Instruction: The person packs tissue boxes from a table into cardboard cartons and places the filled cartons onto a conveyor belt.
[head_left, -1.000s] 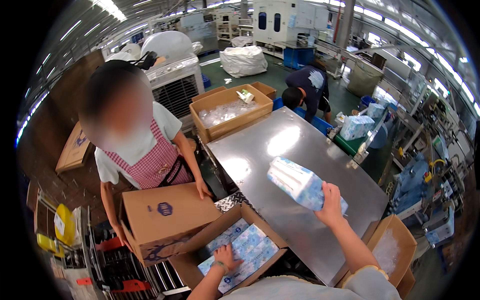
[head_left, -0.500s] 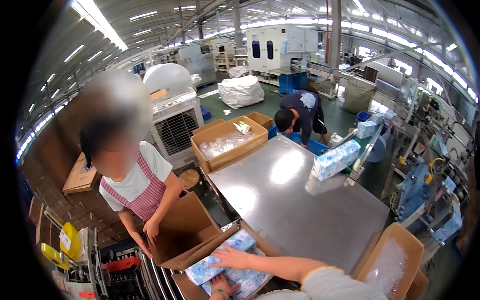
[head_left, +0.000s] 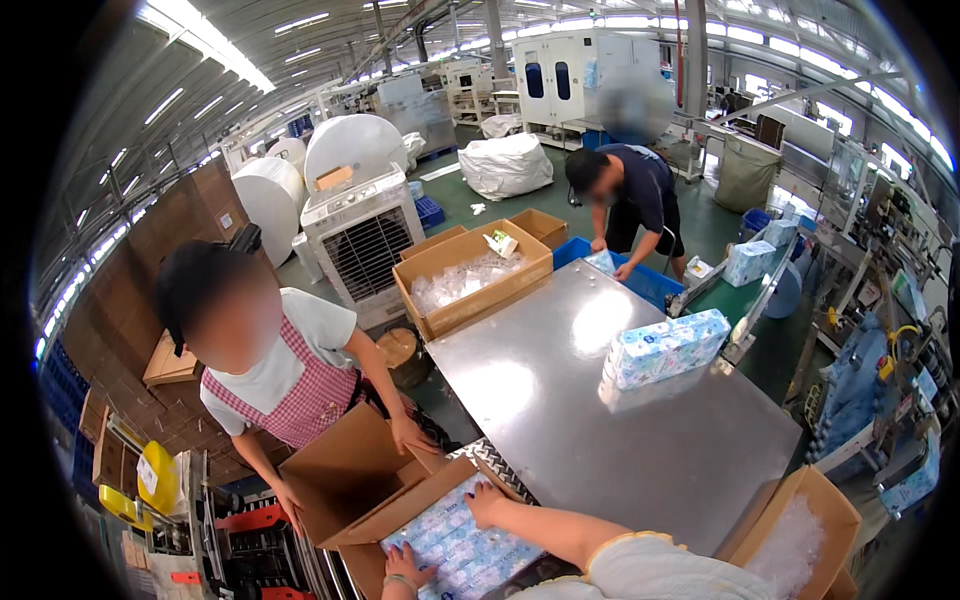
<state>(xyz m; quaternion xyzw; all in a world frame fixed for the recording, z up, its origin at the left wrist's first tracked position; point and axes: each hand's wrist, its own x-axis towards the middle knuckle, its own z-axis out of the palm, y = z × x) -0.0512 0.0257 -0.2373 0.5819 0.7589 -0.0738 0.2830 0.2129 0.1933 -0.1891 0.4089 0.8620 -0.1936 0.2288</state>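
Note:
An open cardboard box (head_left: 372, 520) stands at the table's near left corner, filled with blue and white tissue packs (head_left: 462, 545). My right hand (head_left: 486, 500) reaches across and lies flat on the top pack near the box's far side. My left hand (head_left: 404, 563), with a bracelet at the wrist, rests on the pack's near left edge, fingers spread. Neither hand lifts anything. One more blue and white tissue pack (head_left: 665, 348) lies alone on the steel table (head_left: 560, 420), at its right side.
A person in a pink checked apron (head_left: 290, 400) stands left, both hands on another open cardboard box (head_left: 340, 470). A second person (head_left: 625, 200) bends over a blue crate (head_left: 640, 280) at the far end. Boxes with clear bags stand at the back (head_left: 470, 280) and near right (head_left: 800, 520).
My right hand let go of the tissue pack it held above the table and moved down left onto the packs in the box. The view swung upward. The left hand stayed in the box.

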